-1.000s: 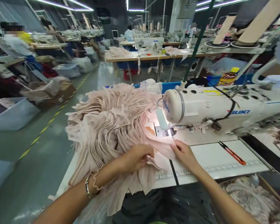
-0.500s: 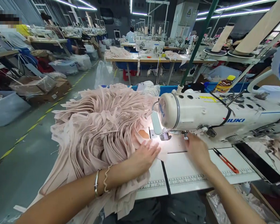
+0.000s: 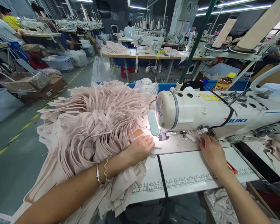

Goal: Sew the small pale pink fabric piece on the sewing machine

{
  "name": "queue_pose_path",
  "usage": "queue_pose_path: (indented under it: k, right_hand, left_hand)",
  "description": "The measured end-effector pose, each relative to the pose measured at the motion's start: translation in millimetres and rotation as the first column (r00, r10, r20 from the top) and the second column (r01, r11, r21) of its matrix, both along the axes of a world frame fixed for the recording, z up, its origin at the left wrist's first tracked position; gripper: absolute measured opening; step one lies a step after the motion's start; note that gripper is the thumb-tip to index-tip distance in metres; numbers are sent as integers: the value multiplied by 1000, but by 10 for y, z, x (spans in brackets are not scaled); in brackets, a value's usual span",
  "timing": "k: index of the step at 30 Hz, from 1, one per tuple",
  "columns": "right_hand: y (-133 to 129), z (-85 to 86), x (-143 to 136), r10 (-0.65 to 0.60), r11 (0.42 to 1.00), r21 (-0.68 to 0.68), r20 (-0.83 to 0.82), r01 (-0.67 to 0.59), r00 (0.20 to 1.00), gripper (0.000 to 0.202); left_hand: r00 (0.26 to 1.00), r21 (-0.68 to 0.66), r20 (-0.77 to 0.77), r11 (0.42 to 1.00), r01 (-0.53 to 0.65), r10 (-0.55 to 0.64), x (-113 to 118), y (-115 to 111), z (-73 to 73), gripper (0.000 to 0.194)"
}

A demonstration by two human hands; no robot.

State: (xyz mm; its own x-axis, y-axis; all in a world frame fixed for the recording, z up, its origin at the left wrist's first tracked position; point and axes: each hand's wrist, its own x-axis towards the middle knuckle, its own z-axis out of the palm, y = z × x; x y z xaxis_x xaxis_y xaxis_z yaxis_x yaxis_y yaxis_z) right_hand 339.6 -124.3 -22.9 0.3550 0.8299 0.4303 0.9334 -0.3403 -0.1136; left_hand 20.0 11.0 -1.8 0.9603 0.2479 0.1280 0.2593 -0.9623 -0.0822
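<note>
A large heap of pale pink fabric pieces covers the left half of the sewing table. My left hand lies flat on the top pink piece, pressing it down just left of the needle area, which is lit by the machine lamp. My right hand reaches under the arm of the white Juki sewing machine, fingers near a small strip of fabric and a black knob; I cannot tell whether it grips anything.
Orange-handled snips lie on the table partly under my right wrist. A black phone rests at the right. A yellow-capped bottle stands behind the machine. Bins, boxes and other sewing stations line the aisle at left and rear.
My left hand slid the pink piece toward the needle and flattened on it. My right hand left the fabric and moved right, under the machine arm. The view shifted.
</note>
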Motion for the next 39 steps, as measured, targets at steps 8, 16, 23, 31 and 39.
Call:
queue_pose_path:
  k: [8, 16, 23, 31, 39]
  right_hand:
    - [267, 24, -569, 325, 914, -73, -456, -398, 828, 24]
    - [472, 52, -791, 307, 922, -33, -541, -385, 783, 24]
    - [414, 125, -1000, 261, 923, 110, -884, -369, 389, 28]
    - [268, 77, -1353, 359, 914, 282, -896, -290, 261, 28]
    - [237, 116, -1433, 411, 911, 266, -640, -314, 649, 31]
  left_hand:
    - [990, -52, 143, 999, -3, 10, -15, 127, -121, 31]
    - [999, 312, -32, 950, 28, -18, 300, -609, -161, 41]
    - [947, -407, 166, 894, -187, 273, 281, -403, -47, 18]
    - [787, -885, 227, 459, -79, 574, 281, -318, -32, 27]
    - [805, -907, 184, 413, -82, 564, 289, -328, -49, 27]
